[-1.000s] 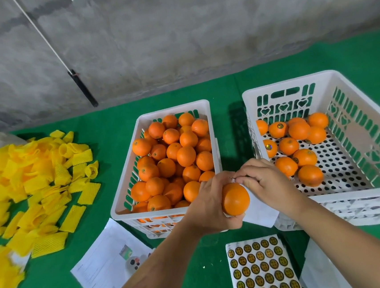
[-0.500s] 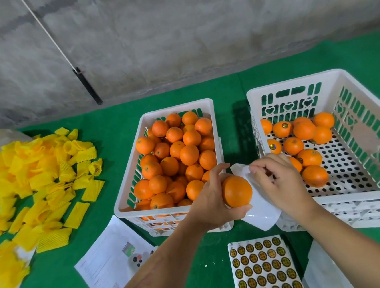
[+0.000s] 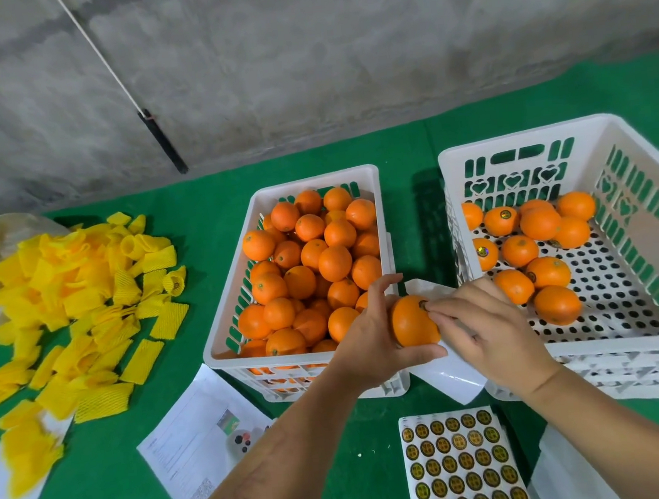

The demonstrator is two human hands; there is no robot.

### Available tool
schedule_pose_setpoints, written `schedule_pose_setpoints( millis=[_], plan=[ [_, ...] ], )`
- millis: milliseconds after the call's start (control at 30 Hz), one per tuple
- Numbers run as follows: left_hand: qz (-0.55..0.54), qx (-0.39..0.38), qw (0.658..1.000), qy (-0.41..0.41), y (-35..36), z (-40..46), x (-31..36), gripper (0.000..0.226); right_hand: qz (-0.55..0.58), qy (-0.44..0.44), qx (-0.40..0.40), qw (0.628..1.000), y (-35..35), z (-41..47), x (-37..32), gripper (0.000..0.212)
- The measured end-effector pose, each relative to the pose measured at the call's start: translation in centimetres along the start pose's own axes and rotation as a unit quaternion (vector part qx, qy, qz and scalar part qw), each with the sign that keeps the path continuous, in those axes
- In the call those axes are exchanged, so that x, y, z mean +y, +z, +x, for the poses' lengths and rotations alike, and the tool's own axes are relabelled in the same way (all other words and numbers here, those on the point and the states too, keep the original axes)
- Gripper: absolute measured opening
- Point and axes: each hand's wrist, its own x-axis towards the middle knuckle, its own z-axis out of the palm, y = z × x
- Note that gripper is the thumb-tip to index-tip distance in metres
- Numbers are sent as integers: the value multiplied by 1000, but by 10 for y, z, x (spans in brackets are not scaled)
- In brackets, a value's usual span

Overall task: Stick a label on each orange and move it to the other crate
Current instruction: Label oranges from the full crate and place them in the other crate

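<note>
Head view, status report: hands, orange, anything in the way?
Left hand holds the orange. Right hand fingertips press a label onto it. Right crate partly filled, nothing blocking.

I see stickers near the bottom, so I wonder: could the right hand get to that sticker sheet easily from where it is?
Probably yes. The sticker sheet lies flat and uncovered just below the right hand, which now presses a label onto the held orange. Nothing lies between them.
</note>
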Motion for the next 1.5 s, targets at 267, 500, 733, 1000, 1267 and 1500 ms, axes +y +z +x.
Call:
schedule_pose_setpoints(
  millis=[267, 500, 733, 1000, 1267, 1500],
  plan=[
    [2, -11, 1000, 18, 0, 1, 0, 99, -14, 0, -23, 1000, -5, 4, -9, 29],
    [4, -34, 999, 24, -1, -1, 0, 90, -59, -6, -154, 986, -12, 7, -12, 78],
    [-59, -10, 998, -16, 0, -4, 5, 78, -35, 8, -142, 989, -10, 5, -13, 79],
    [-50, 0, 999, -15, 2, -4, 3, 66, -62, 60, -148, 985, -9, 7, -14, 72],
    [-62, 2, 998, -27, 1, -4, 5, 73, -86, 75, -119, 986, -6, 6, -15, 70],
    [-88, 25, 995, -33, 3, -5, 7, 68, -87, 91, -169, 977, -9, 12, -15, 88]
  ],
)
